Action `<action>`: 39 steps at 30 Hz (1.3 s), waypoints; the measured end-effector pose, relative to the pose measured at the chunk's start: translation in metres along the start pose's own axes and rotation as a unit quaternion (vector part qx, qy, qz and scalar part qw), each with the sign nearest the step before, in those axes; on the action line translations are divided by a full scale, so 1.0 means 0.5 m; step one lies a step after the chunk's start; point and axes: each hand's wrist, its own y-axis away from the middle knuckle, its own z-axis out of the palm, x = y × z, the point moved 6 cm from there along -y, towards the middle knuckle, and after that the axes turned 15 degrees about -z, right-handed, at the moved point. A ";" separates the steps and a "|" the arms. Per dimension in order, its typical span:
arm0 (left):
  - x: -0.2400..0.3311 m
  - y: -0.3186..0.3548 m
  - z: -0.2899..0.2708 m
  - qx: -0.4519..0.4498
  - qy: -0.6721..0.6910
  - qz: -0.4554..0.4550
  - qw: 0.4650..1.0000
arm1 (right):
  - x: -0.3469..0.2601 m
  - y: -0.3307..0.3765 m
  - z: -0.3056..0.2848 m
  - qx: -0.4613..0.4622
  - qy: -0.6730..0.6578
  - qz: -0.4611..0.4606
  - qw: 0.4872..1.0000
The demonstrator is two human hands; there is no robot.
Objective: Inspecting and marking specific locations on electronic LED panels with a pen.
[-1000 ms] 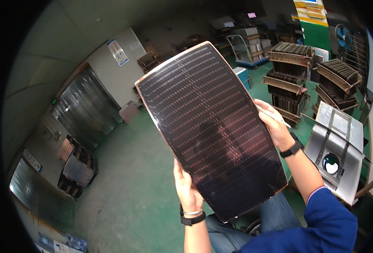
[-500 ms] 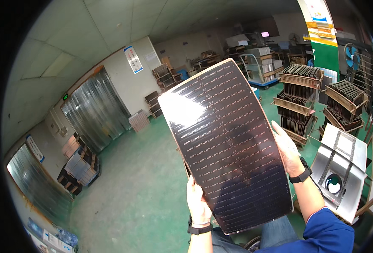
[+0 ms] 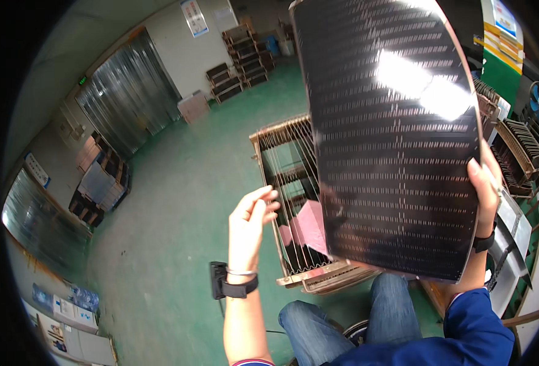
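You are holding the dark panel (image 3: 391, 134) upright, long axis running top to bottom.
Your right hand (image 3: 486, 189) is clamping its right edge above the slotted rack (image 3: 287, 183); your left hand (image 3: 249, 222) is hovering open, fingers spread.

Your back wall carries a tall blue-white poster (image 3: 194, 17); stacked cartons (image 3: 77, 332) sit bottom-left; a blue-white sign (image 3: 36, 169) hangs left.

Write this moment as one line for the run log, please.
right hand: holds dark panel by its right edge | left hand: open, off the panel | slotted rack: behind panel, on green floor
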 end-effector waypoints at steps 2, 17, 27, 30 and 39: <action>-0.023 -0.043 -0.035 0.031 -0.058 -0.018 0.998 | 0.017 -0.024 0.049 0.016 0.016 0.005 1.000; -0.108 -0.122 0.055 0.115 -0.476 0.046 0.871 | 0.112 -0.115 0.336 -0.349 0.153 0.036 0.924; -0.126 -0.124 0.062 0.129 -0.452 -0.015 0.883 | 0.153 -0.111 0.380 -0.310 0.155 0.123 0.930; -0.131 -0.125 0.063 0.131 -0.435 -0.018 0.891 | 0.168 -0.096 0.381 -0.340 0.189 0.135 0.911; -0.127 -0.134 0.069 0.157 -0.484 -0.009 0.861 | 0.192 -0.097 0.397 -0.355 0.157 0.193 0.901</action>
